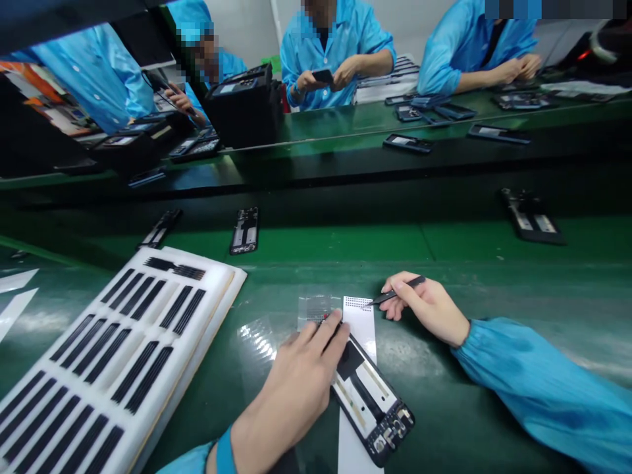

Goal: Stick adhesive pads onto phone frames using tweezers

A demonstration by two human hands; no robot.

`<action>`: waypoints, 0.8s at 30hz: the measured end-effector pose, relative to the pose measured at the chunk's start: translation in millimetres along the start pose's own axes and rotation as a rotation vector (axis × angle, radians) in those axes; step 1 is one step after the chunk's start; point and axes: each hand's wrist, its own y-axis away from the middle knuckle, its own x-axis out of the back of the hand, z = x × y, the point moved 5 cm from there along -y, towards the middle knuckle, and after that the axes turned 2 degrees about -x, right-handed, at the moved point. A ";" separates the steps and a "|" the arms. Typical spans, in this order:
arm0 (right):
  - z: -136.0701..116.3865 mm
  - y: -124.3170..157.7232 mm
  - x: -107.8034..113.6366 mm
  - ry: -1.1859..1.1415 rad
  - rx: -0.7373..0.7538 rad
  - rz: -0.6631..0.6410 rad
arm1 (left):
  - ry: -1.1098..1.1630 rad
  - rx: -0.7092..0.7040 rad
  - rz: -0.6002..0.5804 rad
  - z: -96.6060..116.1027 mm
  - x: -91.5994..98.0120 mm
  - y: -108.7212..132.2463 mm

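Observation:
My left hand (301,372) grips the upper end of an opened phone body (368,401), its fingers lying over the far end and hiding it. The phone lies slanted across a white strip of paper (359,454), with bare circuitry at its near end. My right hand (424,306) is closed on black tweezers (397,290). Their tip is at the rows of small dark dots (358,303) on the strip's far end; whether it touches one I cannot tell. Beside the strip lies a clear plastic sheet (316,304), partly behind my left hand.
On the left, a white foam tray (170,289) holds rows of thin black strips in its slots. Several phone bodies, such as one at the back (244,230) and one at right (533,216), lie along the green bench. Co-workers in blue (340,39) sit opposite, beyond a raised ledge.

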 end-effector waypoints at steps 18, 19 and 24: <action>-14.4 -1.1 1.0 0.225 0.299 -0.247 | -0.128 -0.062 -0.219 2.1 -4.6 -44.6; -15.3 -1.2 0.8 0.236 0.313 -0.266 | -0.129 -0.064 -0.222 2.4 -5.0 -44.6; -16.8 -5.2 1.1 0.228 0.279 -0.329 | -0.131 -0.071 -0.218 2.2 -7.3 -43.0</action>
